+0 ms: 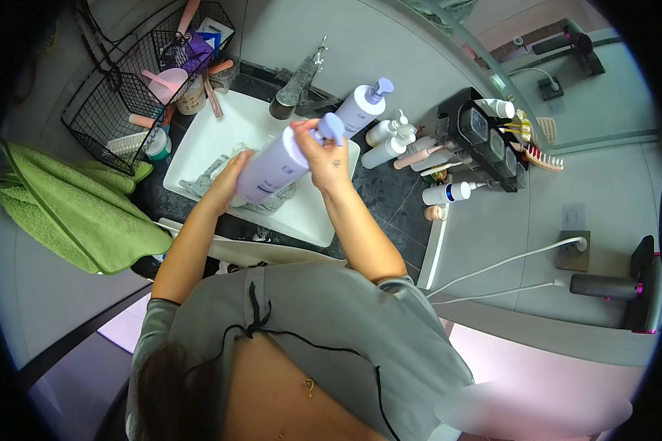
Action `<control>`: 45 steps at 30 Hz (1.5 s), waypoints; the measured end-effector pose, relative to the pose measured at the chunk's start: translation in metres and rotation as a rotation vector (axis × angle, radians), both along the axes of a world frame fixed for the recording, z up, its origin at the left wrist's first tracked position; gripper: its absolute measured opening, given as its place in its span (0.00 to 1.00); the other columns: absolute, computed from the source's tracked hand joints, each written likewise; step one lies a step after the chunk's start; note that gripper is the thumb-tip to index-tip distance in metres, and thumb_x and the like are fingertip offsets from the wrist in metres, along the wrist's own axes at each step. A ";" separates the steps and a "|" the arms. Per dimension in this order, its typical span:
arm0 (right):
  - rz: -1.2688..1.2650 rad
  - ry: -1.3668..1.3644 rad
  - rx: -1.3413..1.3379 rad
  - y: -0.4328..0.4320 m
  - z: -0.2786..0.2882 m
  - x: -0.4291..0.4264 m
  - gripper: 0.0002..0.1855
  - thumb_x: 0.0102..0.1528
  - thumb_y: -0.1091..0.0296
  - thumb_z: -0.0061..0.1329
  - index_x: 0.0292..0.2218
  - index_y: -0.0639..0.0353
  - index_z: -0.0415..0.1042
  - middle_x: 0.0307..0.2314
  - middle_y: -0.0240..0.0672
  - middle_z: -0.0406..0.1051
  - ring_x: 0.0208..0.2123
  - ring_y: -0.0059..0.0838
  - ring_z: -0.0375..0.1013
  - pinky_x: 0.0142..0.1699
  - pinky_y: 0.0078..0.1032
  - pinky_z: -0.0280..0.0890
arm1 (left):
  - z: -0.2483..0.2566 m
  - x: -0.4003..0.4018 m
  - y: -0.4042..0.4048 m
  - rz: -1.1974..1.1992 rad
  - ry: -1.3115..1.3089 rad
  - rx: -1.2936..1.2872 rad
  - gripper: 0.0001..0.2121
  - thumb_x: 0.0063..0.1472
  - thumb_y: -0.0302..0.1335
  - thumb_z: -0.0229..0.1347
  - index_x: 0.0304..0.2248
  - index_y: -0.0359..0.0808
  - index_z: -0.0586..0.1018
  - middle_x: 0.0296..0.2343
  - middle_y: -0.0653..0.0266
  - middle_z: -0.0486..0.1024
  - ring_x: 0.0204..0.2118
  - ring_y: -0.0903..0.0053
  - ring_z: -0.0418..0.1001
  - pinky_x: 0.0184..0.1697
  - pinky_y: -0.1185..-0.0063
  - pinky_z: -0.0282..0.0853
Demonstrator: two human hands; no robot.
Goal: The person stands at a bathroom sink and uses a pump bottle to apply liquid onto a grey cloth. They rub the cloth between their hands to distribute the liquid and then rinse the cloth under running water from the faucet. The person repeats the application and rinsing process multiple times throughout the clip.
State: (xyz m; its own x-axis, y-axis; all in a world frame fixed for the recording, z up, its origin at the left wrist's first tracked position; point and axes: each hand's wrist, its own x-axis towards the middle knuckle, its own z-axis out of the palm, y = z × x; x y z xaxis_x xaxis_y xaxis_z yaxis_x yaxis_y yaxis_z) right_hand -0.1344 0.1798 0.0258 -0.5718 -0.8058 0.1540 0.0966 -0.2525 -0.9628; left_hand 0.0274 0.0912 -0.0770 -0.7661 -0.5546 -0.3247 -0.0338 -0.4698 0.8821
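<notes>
Above a white rectangular washbasin (309, 220), both hands hold a pale purple pump bottle (273, 168), which is tilted with its pump toward the upper right. My left hand (229, 182) is around the lower side of the bottle, its fingers partly hidden behind it. My right hand (325, 157) grips the top by the pump head. Wet grey cloth (204, 176) lies in the basin beneath, partly covered by the bottle and my left hand. A grey faucet (298, 88) stands at the basin's back edge, and a second purple pump bottle (358, 113) stands to its right.
A black wire basket (96, 118) with a pink scoop and other items is at upper left, above a green towel (88, 215). Small bottles (389, 151) and a black organizer (474, 132) line the counter's right side. A hair dryer (607, 285) hangs on the right wall, near plugged-in white cables.
</notes>
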 end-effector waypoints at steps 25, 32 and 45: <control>0.010 0.093 0.162 0.016 0.011 0.002 0.12 0.48 0.68 0.55 0.33 0.61 0.68 0.27 0.29 0.67 0.29 0.16 0.65 0.35 0.16 0.62 | 0.019 0.017 0.034 0.341 0.238 0.290 0.22 0.60 0.47 0.39 0.46 0.40 0.65 0.44 0.63 0.66 0.45 0.70 0.66 0.46 0.71 0.64; 0.123 0.720 -0.396 0.040 0.078 0.018 0.12 0.41 0.72 0.55 0.31 0.60 0.71 0.33 0.40 0.70 0.39 0.41 0.67 0.48 0.33 0.58 | 0.047 0.011 0.033 0.171 0.410 0.511 0.24 0.61 0.47 0.37 0.49 0.40 0.64 0.46 0.61 0.65 0.48 0.70 0.64 0.51 0.70 0.59; 0.315 0.934 -0.291 0.018 0.044 0.027 0.15 0.46 0.68 0.54 0.37 0.57 0.68 0.40 0.37 0.69 0.41 0.41 0.67 0.50 0.32 0.59 | 0.027 0.012 0.030 0.407 0.456 0.462 0.30 0.61 0.52 0.35 0.50 0.33 0.63 0.48 0.56 0.64 0.52 0.66 0.61 0.55 0.66 0.56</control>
State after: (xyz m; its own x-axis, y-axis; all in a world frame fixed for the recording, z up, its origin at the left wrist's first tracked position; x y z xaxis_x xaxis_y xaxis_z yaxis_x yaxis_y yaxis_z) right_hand -0.1070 0.1980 0.0703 0.1071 -0.7592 0.6420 -0.5572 -0.5806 -0.5936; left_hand 0.0399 0.1210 -0.0499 -0.6446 -0.7064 -0.2925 0.5409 -0.6917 0.4785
